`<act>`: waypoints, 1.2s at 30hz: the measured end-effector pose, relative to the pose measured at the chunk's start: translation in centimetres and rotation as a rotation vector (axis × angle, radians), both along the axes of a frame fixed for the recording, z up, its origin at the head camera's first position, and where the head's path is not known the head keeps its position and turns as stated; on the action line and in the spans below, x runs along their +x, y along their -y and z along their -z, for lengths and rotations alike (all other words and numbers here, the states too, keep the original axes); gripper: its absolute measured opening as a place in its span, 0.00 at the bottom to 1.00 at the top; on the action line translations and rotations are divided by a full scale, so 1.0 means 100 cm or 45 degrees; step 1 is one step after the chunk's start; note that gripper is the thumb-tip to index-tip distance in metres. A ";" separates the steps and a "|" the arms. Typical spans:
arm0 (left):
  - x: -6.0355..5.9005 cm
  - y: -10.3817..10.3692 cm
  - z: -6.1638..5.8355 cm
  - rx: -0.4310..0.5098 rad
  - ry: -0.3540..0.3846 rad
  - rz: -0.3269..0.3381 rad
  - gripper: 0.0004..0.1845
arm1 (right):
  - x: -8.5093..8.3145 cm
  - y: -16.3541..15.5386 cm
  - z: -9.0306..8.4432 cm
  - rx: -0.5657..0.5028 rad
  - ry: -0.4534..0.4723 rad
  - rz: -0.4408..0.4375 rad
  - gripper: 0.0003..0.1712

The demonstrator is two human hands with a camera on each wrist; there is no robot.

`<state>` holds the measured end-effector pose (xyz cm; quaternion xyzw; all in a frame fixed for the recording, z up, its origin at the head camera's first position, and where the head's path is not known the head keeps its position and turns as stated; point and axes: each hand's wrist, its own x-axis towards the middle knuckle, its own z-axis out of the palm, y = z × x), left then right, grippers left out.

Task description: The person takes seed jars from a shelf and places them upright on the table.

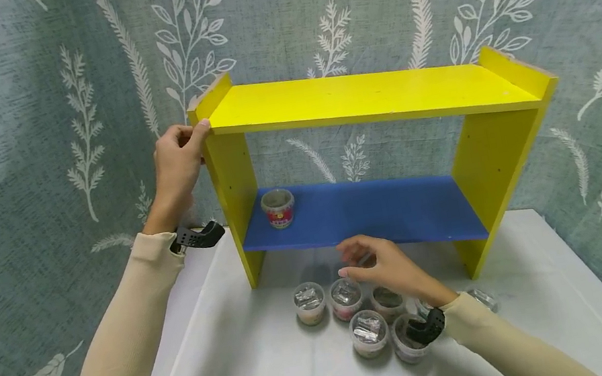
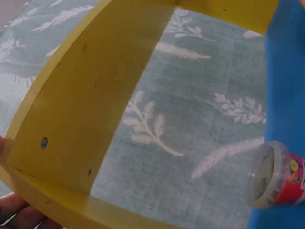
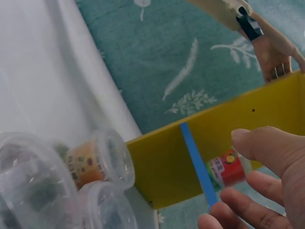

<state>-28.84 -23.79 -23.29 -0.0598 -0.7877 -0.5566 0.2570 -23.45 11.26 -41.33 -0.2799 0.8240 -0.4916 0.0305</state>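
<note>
From the head view: left hand raised, fingers curled over the top left corner of the yellow shelf, thumb side toward the side panel; it grips the frame. Right hand hovers palm down just above a cluster of small lidded cups on the white table, fingers relaxed and slightly spread, holding nothing. Nearest cup sits right below the fingertips; cannot tell if they touch. One red-labelled cup stands alone at the left end of the blue lower board, well apart from both hands. Leaf-print curtain behind everything.

Left wrist view: yellow side panel fills the frame, fingertips at its lower edge. Red-labelled cup on the blue board to the right.

Right wrist view: right fingers loose, apart, empty. Lidded cups lie at lower left, the shelf's yellow panel just beyond them. Left hand visible far back at the shelf's top.
</note>
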 end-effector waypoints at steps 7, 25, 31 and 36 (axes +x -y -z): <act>0.000 -0.001 -0.001 -0.009 0.005 -0.011 0.29 | -0.011 0.015 -0.005 -0.027 -0.009 -0.002 0.31; 0.000 -0.002 0.000 -0.010 0.006 -0.014 0.29 | -0.042 0.059 -0.024 0.014 -0.134 0.108 0.36; 0.000 -0.001 -0.001 -0.006 0.002 -0.004 0.30 | -0.055 0.069 -0.026 0.014 -0.141 0.157 0.37; 0.000 0.000 0.000 -0.003 0.003 -0.008 0.30 | -0.066 0.076 -0.031 0.002 -0.106 0.193 0.39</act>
